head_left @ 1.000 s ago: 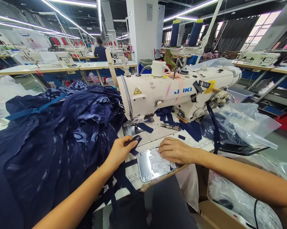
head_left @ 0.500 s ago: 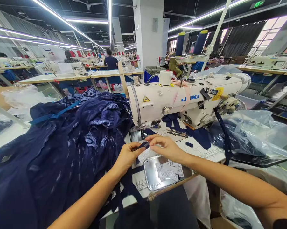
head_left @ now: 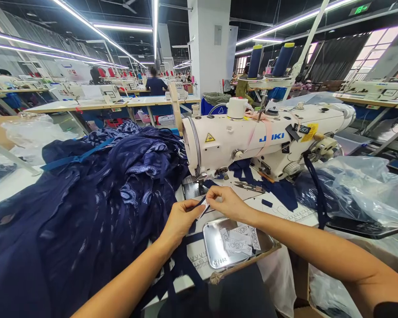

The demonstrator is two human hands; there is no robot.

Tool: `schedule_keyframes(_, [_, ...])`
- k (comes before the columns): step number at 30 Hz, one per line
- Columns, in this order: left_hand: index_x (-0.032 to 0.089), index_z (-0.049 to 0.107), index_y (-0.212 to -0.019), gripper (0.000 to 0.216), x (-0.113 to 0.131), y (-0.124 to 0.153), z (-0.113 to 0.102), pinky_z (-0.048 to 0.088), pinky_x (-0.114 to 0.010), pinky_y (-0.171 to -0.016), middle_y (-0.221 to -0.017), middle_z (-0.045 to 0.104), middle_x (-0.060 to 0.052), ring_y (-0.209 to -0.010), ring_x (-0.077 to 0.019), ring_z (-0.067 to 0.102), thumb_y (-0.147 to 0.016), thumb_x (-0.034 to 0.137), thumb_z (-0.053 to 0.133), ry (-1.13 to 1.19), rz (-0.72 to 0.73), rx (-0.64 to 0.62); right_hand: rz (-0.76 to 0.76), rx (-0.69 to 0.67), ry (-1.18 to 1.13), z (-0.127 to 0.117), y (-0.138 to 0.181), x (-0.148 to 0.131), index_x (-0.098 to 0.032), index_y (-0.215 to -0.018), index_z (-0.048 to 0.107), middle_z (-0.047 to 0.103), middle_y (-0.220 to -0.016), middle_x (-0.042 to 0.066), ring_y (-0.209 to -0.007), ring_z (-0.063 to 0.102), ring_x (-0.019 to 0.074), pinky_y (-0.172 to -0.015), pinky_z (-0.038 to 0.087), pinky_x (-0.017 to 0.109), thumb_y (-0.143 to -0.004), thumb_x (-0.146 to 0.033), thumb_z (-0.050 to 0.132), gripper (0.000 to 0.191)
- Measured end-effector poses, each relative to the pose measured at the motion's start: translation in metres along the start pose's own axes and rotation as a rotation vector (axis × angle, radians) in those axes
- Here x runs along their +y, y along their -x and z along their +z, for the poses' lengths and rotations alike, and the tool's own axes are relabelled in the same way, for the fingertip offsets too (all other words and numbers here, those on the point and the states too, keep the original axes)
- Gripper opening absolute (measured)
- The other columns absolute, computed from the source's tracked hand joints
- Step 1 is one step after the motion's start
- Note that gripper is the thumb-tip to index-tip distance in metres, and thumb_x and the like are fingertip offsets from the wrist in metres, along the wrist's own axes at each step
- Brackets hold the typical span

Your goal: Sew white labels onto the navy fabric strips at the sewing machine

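Observation:
Just before the sewing machine's needle area, my left hand (head_left: 181, 219) is closed, pinching a navy fabric strip (head_left: 201, 201) together with a white label (head_left: 204, 209). The fingertips of my right hand (head_left: 227, 204) are shut on that label's upper right end, nearly touching my left thumb. Much of the label is hidden by the fingers. Below my right wrist sits a shiny metal tray (head_left: 215, 251) with several white printed labels (head_left: 238, 244) in it. The white sewing machine (head_left: 212, 152) stands directly behind both hands.
A large heap of navy garments (head_left: 96, 207) covers the left of the table. Thread snips (head_left: 250, 187) and navy scraps (head_left: 281, 194) lie under the machine arm. Plastic-wrapped bags (head_left: 351, 185) and a black phone-like slab (head_left: 367, 226) are at the right.
The white label, previously spread below my fingers, now shows as a narrow piece between my fingertips. My right fingers have curled into a tighter pinch. The view has shifted slightly left.

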State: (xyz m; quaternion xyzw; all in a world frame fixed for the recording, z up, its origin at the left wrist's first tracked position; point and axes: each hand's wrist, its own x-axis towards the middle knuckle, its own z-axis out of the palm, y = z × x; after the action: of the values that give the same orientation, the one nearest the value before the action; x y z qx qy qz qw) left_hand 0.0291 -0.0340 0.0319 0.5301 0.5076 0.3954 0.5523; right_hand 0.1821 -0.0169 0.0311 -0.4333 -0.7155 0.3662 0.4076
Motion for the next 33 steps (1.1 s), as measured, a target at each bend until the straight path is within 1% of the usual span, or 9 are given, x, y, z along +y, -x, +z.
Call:
schedule_keyframes(8, [0.014, 0.069, -0.062, 0.023, 0.001, 0.001, -0.001, 0.034, -0.021, -0.052, -0.058, 0.062, 0.000, -0.053, -0.0100, 0.048, -0.053, 0.036, 0.070, 0.028, -0.007, 0.016, 0.231, -0.098, -0.322, -0.003, -0.004, 0.011, -0.016, -0.060, 0.054, 0.050, -0.061, -0.003, -0.060, 0.046, 0.0103, -0.059, 0.036, 0.024, -0.064, -0.029, 0.061, 0.016])
schedule_keyframes(16, [0.015, 0.069, -0.070, 0.026, 0.002, -0.001, -0.006, 0.034, -0.021, -0.054, -0.061, 0.061, 0.001, -0.055, -0.0097, 0.047, -0.054, 0.035, 0.071, -0.006, -0.022, -0.076, 0.246, -0.095, -0.464, 0.000, 0.003, 0.009, -0.015, -0.062, 0.056, 0.053, -0.063, -0.004, -0.061, 0.047, 0.0089, -0.062, 0.036, 0.023, -0.064, -0.029, 0.066, 0.017])
schedule_keyframes(19, [0.016, 0.068, -0.066, 0.024, 0.005, -0.002, -0.013, 0.034, -0.021, -0.052, -0.059, 0.059, 0.001, -0.053, -0.0094, 0.045, -0.056, 0.037, 0.069, -0.098, -0.013, -0.146, 0.187, -0.190, -0.407, -0.005, 0.005, 0.013, -0.015, -0.068, 0.058, 0.056, -0.067, -0.003, -0.064, 0.051, 0.0100, -0.064, 0.039, 0.023, -0.069, -0.027, 0.064, 0.013])
schedule_keyframes(21, [0.016, 0.066, -0.061, 0.022, 0.009, -0.003, -0.019, 0.034, -0.021, -0.051, -0.058, 0.058, 0.001, -0.053, -0.0103, 0.046, -0.059, 0.038, 0.066, -0.211, 0.042, -0.194, 0.097, -0.257, -0.241, -0.019, 0.003, 0.016, -0.015, -0.077, 0.059, 0.060, -0.074, -0.001, -0.071, 0.055, 0.0116, -0.068, 0.041, 0.024, -0.074, -0.024, 0.061, 0.009])
schedule_keyframes(23, [0.017, 0.063, -0.059, 0.020, 0.013, -0.005, -0.024, 0.035, -0.022, -0.050, -0.056, 0.057, 0.001, -0.052, -0.0113, 0.047, -0.064, 0.036, 0.060, -0.398, 0.175, -0.209, -0.009, -0.211, 0.110, -0.042, -0.003, 0.022, -0.014, -0.083, 0.059, 0.062, -0.084, 0.003, -0.080, 0.056, 0.0144, -0.074, 0.041, 0.027, -0.077, -0.019, 0.058, 0.008])
schedule_keyframes(26, [0.018, 0.062, -0.064, 0.018, 0.018, -0.015, -0.025, 0.036, -0.024, -0.051, -0.060, 0.058, -0.001, -0.053, -0.0132, 0.049, -0.074, 0.025, 0.049, -0.856, 0.582, -0.063, -0.090, -0.044, 0.853, -0.081, -0.017, 0.034, -0.012, -0.084, 0.060, 0.061, -0.090, 0.010, -0.089, 0.053, 0.0213, -0.080, 0.037, 0.035, -0.078, -0.008, 0.053, 0.010])
schedule_keyframes(28, [0.017, 0.060, -0.066, 0.024, 0.017, -0.027, -0.019, 0.036, -0.027, -0.053, -0.063, 0.058, -0.004, -0.053, -0.0144, 0.049, -0.079, 0.016, 0.041, -1.189, 0.910, 0.029, -0.132, -0.048, 1.218, -0.099, -0.026, 0.044, -0.011, -0.083, 0.061, 0.061, -0.088, 0.013, -0.088, 0.052, 0.0239, -0.079, 0.036, 0.038, -0.077, -0.003, 0.048, 0.016])
schedule_keyframes(30, [0.015, 0.058, -0.064, 0.029, 0.011, -0.040, -0.011, 0.035, -0.029, -0.053, -0.062, 0.056, -0.005, -0.052, -0.0153, 0.048, -0.081, 0.008, 0.035, -1.429, 1.154, 0.021, -0.195, -0.086, 1.404, -0.108, -0.034, 0.054, -0.011, -0.082, 0.062, 0.061, -0.086, 0.013, -0.087, 0.051, 0.0242, -0.077, 0.035, 0.038, -0.077, -0.001, 0.045, 0.020])
schedule_keyframes(33, [0.014, 0.056, -0.063, 0.032, -0.002, -0.054, -0.004, 0.033, -0.030, -0.053, -0.059, 0.055, -0.005, -0.050, -0.0152, 0.048, -0.079, -0.001, 0.033, -1.579, 1.263, -0.045, -0.256, -0.096, 1.406, -0.115, -0.044, 0.067, -0.014, -0.075, 0.063, 0.062, -0.084, 0.010, -0.087, 0.052, 0.0231, -0.076, 0.036, 0.035, -0.077, -0.004, 0.047, 0.019])
